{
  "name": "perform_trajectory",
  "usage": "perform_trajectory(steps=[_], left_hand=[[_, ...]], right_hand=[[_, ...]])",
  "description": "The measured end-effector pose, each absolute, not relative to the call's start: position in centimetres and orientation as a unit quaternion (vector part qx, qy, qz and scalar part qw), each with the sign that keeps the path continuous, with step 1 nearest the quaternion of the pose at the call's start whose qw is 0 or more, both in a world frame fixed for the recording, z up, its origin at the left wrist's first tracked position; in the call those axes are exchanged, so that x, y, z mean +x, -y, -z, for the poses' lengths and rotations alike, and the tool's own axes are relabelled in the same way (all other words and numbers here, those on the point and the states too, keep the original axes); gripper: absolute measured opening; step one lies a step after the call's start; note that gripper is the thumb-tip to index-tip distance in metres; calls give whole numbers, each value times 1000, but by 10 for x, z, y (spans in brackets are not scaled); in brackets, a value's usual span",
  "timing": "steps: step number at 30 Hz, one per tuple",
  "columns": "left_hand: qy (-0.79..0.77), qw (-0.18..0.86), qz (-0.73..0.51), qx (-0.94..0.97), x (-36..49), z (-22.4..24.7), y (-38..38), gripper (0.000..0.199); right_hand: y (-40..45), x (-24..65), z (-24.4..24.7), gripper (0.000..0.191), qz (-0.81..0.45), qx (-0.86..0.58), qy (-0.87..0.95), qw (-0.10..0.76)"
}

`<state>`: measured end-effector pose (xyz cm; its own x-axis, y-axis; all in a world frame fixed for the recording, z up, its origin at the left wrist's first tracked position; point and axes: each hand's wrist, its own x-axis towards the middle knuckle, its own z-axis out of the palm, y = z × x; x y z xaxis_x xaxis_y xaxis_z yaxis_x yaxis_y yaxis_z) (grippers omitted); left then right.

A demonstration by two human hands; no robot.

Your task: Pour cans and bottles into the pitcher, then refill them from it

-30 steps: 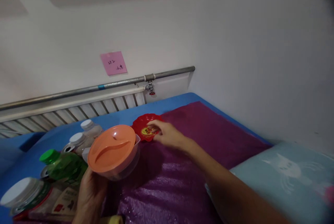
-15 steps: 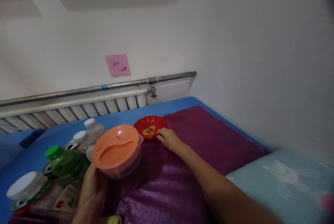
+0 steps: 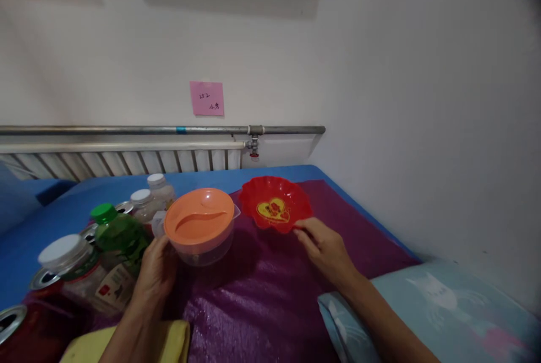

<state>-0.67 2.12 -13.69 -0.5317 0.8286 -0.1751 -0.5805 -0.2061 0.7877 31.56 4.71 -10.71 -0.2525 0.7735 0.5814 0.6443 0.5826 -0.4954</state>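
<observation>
My left hand (image 3: 158, 264) grips the left side of a clear plastic bowl (image 3: 205, 254) with an orange lid (image 3: 200, 218). Its fingers are partly hidden behind the bowl. To the right, my right hand (image 3: 323, 242) pinches the near right edge of a red dish (image 3: 276, 202) with a wavy rim. A yellow heart print shows inside the dish, which is tilted toward me above the purple cloth (image 3: 253, 318).
Left of the bowl stand a green bottle (image 3: 118, 236), white-capped jars (image 3: 67, 261) and several cans (image 3: 14, 323). A yellow cloth (image 3: 175, 340) lies in front, a light blue pillow (image 3: 448, 306) at right. A radiator (image 3: 122, 161) runs behind.
The red dish has come up and nearer with my right hand. The lidded bowl sits a little further right in view, still in my left hand. The camera view has levelled and shifted.
</observation>
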Motion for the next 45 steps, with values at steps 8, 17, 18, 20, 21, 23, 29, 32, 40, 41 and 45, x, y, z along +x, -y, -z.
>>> perform_trajectory(steps=[8, 17, 18, 20, 21, 23, 29, 32, 40, 41, 45], left_hand=[[-438, 445, -765, 161, -2, 137, -22, 35], [-441, 436, -767, 162, -3, 138, -22, 40], [-440, 437, -767, 162, -3, 138, -22, 39], [-439, 436, -769, 161, -2, 137, -22, 35], [-439, 435, -770, 160, -2, 137, -22, 33], [-439, 435, -770, 157, -1, 136, -22, 29], [-436, 439, -769, 158, -3, 137, -23, 21], [-432, 440, -771, 159, -5, 139, -23, 19], [-433, 443, -769, 157, -6, 142, -23, 25], [-432, 443, -770, 158, -6, 142, -23, 27], [-431, 438, -772, 163, -5, 141, -24, 24]], right_hand=[[-17, 323, 150, 18, -172, -460, 836, 243], [-17, 324, 152, 27, -211, -447, 860, 126], [-16, 324, 152, 29, -212, -441, 863, 127], [-15, 325, 152, 30, -208, -430, 868, 134], [-14, 325, 151, 29, -202, -425, 871, 141], [-13, 325, 151, 26, -184, -413, 879, 153], [-11, 325, 151, 22, -109, -380, 907, 146], [-10, 326, 151, 22, -90, -364, 914, 156], [-5, 327, 151, 21, -50, -340, 922, 180], [-4, 326, 151, 21, -50, -342, 921, 178], [-2, 325, 152, 16, -59, -353, 921, 156]])
